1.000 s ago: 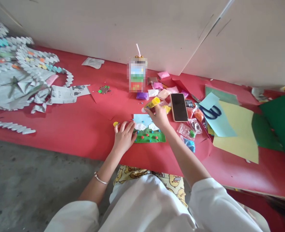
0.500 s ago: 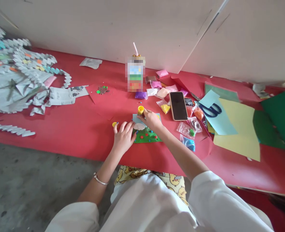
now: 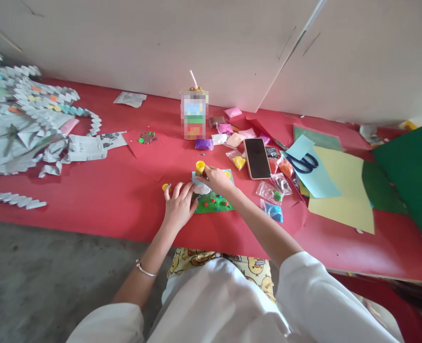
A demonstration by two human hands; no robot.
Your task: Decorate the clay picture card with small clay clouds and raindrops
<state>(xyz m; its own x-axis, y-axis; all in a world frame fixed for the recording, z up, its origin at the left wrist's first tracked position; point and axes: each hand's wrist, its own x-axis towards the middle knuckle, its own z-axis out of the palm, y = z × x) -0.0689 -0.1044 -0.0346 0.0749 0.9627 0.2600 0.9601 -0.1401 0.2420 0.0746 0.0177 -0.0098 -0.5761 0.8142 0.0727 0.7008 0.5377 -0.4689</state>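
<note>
A yellow glue stick (image 3: 200,167) is gripped upright in the fingers of my right hand (image 3: 216,180), its hollow yellow end facing up. Its lower end is hidden by my fingers, above a white cloud-shaped piece (image 3: 201,189). That piece lies over a small picture with light blue at the top and green ground (image 3: 214,208) dotted with red and blue bits. My left hand (image 3: 178,202) lies palm down with fingers spread, thumb side at the picture's left edge. A round yellow cap (image 3: 165,187) sits at its outer fingertips.
Right of the picture lie a phone (image 3: 257,158), several clay packets (image 3: 238,161), dark blue-handled scissors (image 3: 306,163) and coloured paper sheets (image 3: 346,190). A cup with a straw (image 3: 194,80) stands behind. Folded paper strips (image 3: 35,95) and newspaper heap up at left on the red table (image 3: 100,205).
The whole view has shifted slightly, so table things appear a little further left. Both hands keep nearly the same pose, and the glue stick stays over the picture.
</note>
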